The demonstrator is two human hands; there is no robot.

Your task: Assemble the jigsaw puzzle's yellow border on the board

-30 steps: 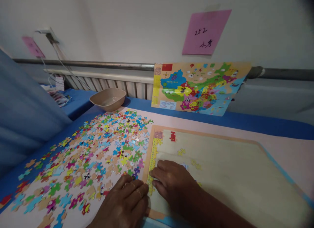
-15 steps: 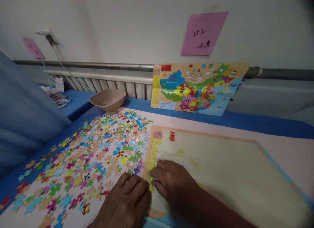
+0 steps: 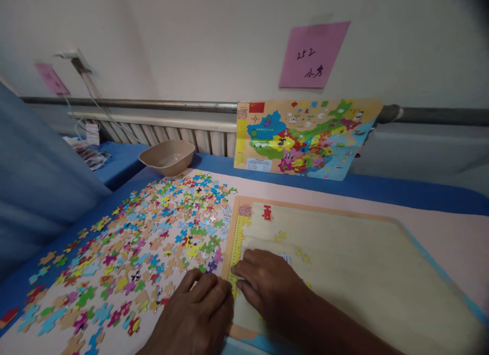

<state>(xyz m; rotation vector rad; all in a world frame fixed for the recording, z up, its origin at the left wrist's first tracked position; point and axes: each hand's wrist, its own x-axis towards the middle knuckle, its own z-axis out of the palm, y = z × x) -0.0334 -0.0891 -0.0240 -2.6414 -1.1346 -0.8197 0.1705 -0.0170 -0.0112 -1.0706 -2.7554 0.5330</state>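
Note:
A puzzle board [image 3: 344, 263] with a tan rim lies in front of me. Down its left side runs a strip of yellow puzzle pieces [image 3: 237, 238], below a text piece [image 3: 245, 211]. My right hand [image 3: 265, 281] reaches over the board, thumb and fingertips bent close together on the lower yellow pieces. Beside it my left hand [image 3: 196, 311] rests at the board's left rim with fingers curled; its fingertips are hidden. Loose on the board lie a red piece [image 3: 267, 213], a yellow-green piece [image 3: 280, 236] and a pale yellow piece [image 3: 303, 254].
Many loose puzzle pieces [image 3: 153, 243] spread over the pink sheet to the left. Behind them stands a beige bowl [image 3: 168, 157]. A printed map picture [image 3: 305, 141] leans against the wall rail. A blue curtain [image 3: 42, 187] hangs at the left.
The camera view has shifted slightly. Both hands stay in nearly the same place at the board's left edge, and the pieces have not visibly moved.

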